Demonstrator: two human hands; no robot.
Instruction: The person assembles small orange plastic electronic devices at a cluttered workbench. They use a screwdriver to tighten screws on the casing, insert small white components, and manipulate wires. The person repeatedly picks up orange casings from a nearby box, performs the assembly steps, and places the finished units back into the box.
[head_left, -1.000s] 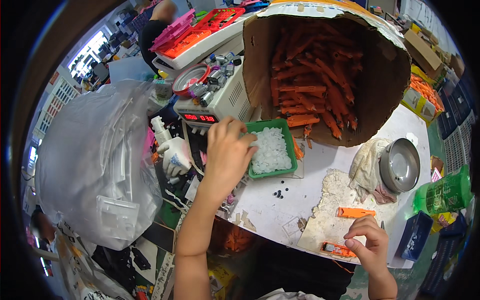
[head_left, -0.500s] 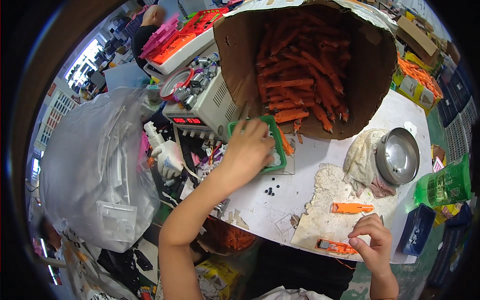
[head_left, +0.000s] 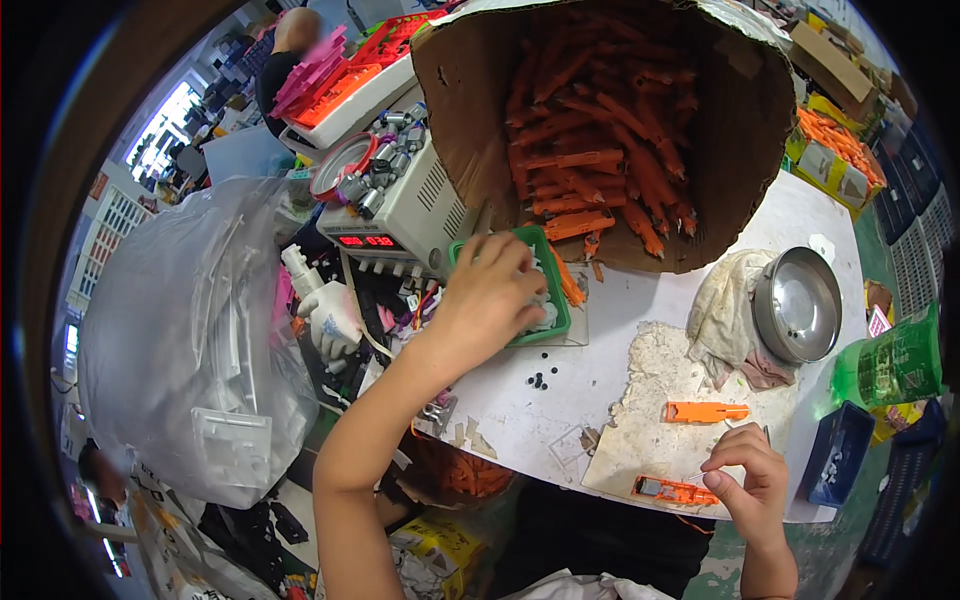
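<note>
My left hand [head_left: 488, 292] reaches over a small green tray [head_left: 558, 262] of white plastic parts [head_left: 545, 318]. Its fingers are bent and spread, and their tips are partly hidden; nothing shows in the grasp. At the right, my right hand [head_left: 750, 478] is closed in a pinch. A thin metal tool [head_left: 767, 432] juts out behind its knuckles, mostly covered by the fingers. Beside the thumb lies an orange plastic housing [head_left: 672, 490] with a dark part inside. Another orange housing [head_left: 706, 412] rests on the worn board [head_left: 625, 440] farther back.
A large cardboard box [head_left: 745, 200] of orange housings stands at the back. A grey power supply [head_left: 410, 205] is left of the tray, with small black pieces [head_left: 541, 381] in front. To the right are a metal bowl [head_left: 797, 305], cloth [head_left: 727, 315], green bottle [head_left: 890, 365] and blue bin [head_left: 838, 455].
My left hand has shifted slightly within the tray, its fingers a little more spread. My right hand has stayed nearly in place. The whole view has moved slightly.
</note>
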